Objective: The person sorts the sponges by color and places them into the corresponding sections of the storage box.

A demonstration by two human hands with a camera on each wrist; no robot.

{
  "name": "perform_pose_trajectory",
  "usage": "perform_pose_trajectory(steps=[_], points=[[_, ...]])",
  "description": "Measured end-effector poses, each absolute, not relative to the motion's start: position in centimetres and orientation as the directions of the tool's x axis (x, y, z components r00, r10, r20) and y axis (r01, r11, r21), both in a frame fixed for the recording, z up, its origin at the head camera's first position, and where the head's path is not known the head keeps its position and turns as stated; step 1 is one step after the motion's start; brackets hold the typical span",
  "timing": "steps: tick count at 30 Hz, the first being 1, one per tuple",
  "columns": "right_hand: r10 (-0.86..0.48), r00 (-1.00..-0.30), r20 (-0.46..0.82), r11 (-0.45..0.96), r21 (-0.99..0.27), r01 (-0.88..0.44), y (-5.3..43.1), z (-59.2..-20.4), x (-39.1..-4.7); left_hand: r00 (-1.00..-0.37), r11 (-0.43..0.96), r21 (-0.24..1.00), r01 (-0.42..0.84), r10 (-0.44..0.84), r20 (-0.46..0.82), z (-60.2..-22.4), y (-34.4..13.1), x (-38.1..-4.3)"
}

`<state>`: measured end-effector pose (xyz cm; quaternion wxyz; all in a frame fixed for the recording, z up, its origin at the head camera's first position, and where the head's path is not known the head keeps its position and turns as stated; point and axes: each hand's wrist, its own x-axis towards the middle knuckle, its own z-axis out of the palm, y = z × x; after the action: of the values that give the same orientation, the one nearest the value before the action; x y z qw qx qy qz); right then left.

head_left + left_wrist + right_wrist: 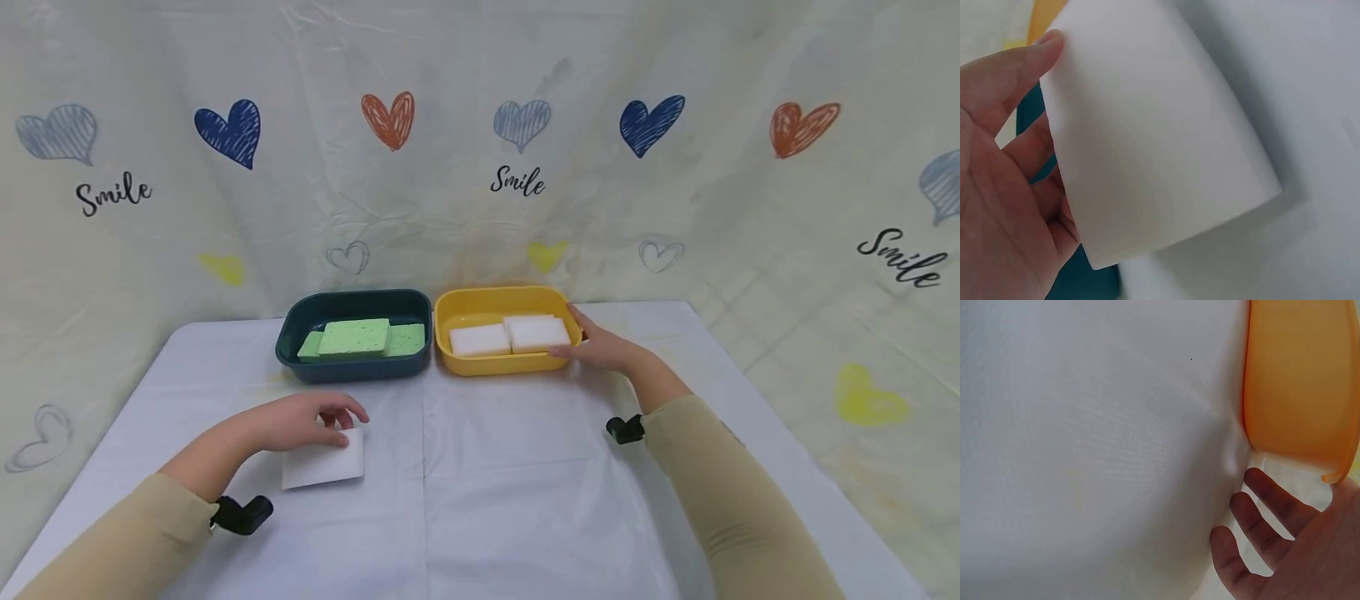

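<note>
Near the front of the dark green tray (352, 367), my left hand (300, 421) pinches a white sheet of paper or thin card (322, 468) by its edge. In the left wrist view the sheet (1154, 144) is slightly bent, with the thumb on its face and fingers behind. My right hand (603, 346) is at the right end of the yellow tray (491, 365), thumb by the rim. In the right wrist view the fingers (1260, 531) are spread and fairly straight beside the tray's end, curled round nothing.
Several green sponges (356, 339) lie in the dark green tray, some stacked. Two white sponge blocks (480, 340) sit side by side in the yellow one. Both trays stand at the back of the white-covered table (495, 500), before a heart-printed backdrop (450, 200).
</note>
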<state>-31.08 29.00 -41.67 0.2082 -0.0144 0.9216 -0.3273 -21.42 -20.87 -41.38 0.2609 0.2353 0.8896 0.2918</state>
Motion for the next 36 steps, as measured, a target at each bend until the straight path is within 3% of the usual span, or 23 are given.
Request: perform_pose_trajectory(steps=[7, 18, 36], points=[[-0.154, -0.915, -0.373, 0.784, -0.61, 0.117, 28.8, -41.8, -31.1, -0.74, 0.701, 0.652, 0.287, 0.595, -0.313, -42.0, -17.7, -23.2], [-0.16, -0.914, -0.373, 0.785, -0.61, 0.111, 28.6, -41.7, -31.3, -0.824, 0.768, 0.585, 0.261, 0.493, -0.28, -43.0, -15.4, -23.7], [-0.153, -0.92, -0.362, 0.794, -0.6, 0.103, 28.9, -42.0, -31.1, -0.853, 0.844, 0.291, 0.451, 0.503, -0.139, -43.0, -20.9, -20.2]])
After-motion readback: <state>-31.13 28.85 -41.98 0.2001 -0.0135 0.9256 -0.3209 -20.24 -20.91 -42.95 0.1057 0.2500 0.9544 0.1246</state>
